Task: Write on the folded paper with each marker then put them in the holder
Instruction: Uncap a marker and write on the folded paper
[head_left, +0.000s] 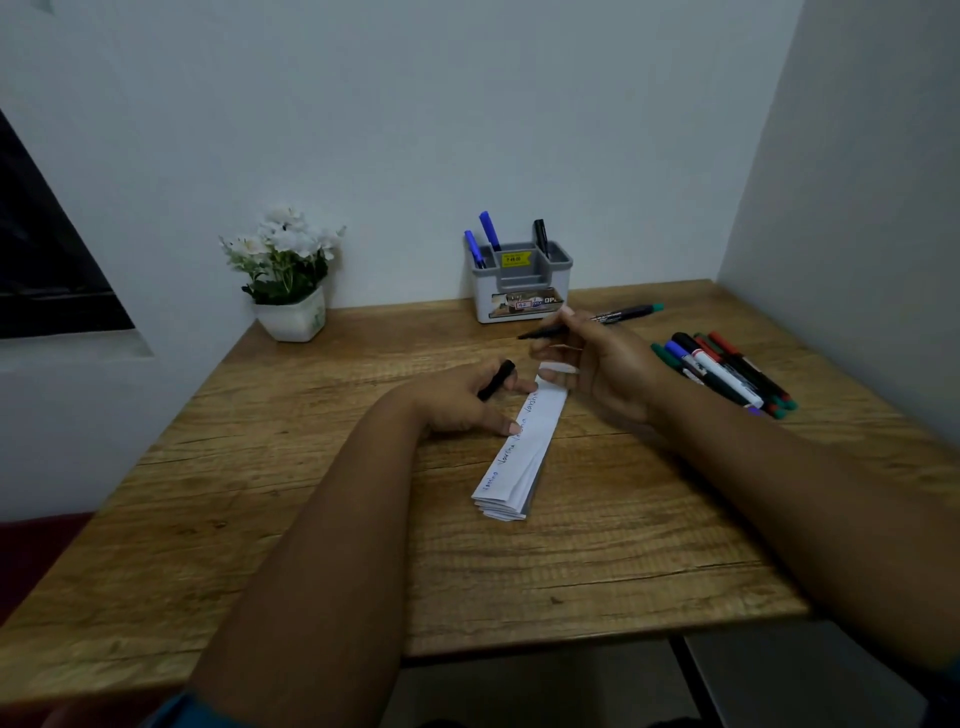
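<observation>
A folded white paper strip (522, 452) with several handwritten words lies in the middle of the wooden table (311, 519). My left hand (467, 402) rests on the strip's left edge and holds a black marker cap (496, 380) between its fingers. Just above the paper's far end, my right hand (597, 364) grips an uncapped black marker (592, 321), tip pointing left. A grey holder (522, 283) at the back holds two blue markers (483, 241) and a black one (540, 236).
A loose pile of several markers (724, 374), green, blue, black and red, lies at the right. A white pot of white flowers (291, 275) stands at the back left. Walls close the back and right sides.
</observation>
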